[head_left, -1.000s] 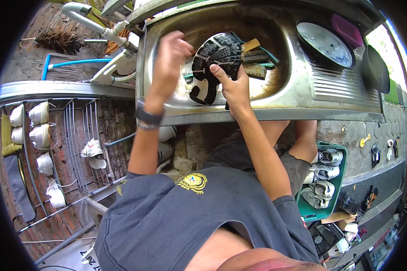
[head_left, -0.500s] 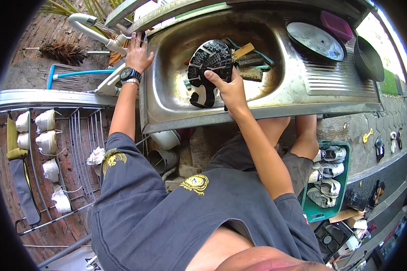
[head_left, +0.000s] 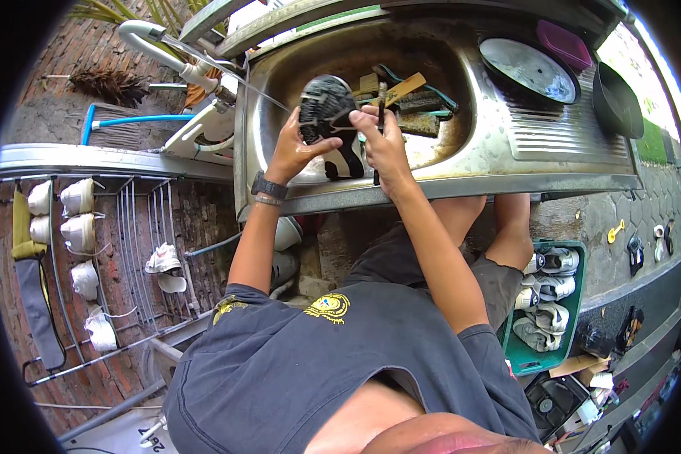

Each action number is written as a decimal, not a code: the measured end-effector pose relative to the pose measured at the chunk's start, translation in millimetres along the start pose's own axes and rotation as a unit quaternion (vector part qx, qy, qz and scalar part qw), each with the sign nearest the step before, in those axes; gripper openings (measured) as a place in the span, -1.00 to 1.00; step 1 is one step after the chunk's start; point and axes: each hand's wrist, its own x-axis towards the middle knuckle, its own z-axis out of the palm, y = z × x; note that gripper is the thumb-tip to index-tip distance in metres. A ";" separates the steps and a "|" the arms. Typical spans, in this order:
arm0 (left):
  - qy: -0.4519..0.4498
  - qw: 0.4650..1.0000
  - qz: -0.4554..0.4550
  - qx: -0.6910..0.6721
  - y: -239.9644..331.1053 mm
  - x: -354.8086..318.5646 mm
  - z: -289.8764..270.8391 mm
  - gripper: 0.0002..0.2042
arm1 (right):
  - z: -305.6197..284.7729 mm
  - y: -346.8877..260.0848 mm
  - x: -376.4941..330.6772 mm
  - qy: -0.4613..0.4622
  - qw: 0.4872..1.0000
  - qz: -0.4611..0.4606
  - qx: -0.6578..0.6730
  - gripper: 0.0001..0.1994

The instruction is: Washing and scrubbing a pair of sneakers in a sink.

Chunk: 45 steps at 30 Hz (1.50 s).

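Your left hand (head_left: 293, 150) clasps the black-soled shoe (head_left: 327, 110) over the sink (head_left: 443, 155) — your right hand (head_left: 388, 151) pinches a slim dark handle (head_left: 381, 98).

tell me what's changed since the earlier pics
The left hand has come from the tap onto the shoe, which has shifted left. What looks like a thin stream of water now slants from the tap. The right hand holds a dark stick; whether it also still grips the shoe is unclear. The purple tub and green crate stayed put.
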 end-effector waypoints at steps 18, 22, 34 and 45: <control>0.177 0.979 -0.045 -0.089 -8.8 -9.9 -37.7 -0.70 | -7.3 5.0 0.7 -0.020 0.999 0.019 -0.020 -0.77; 0.191 0.975 -0.041 -0.102 -7.7 -8.7 -41.5 -0.72 | -8.5 7.6 1.7 -0.021 0.999 0.013 -0.024 -0.79; 0.222 0.970 -0.028 -0.098 -13.1 -6.2 -53.7 -0.71 | -5.7 1.2 -0.7 -0.040 0.999 0.020 -0.003 -0.81; 0.241 0.962 0.006 -0.129 -10.1 20.4 -65.5 -0.62 | -8.0 4.5 -0.4 -0.057 0.998 0.024 -0.004 -0.83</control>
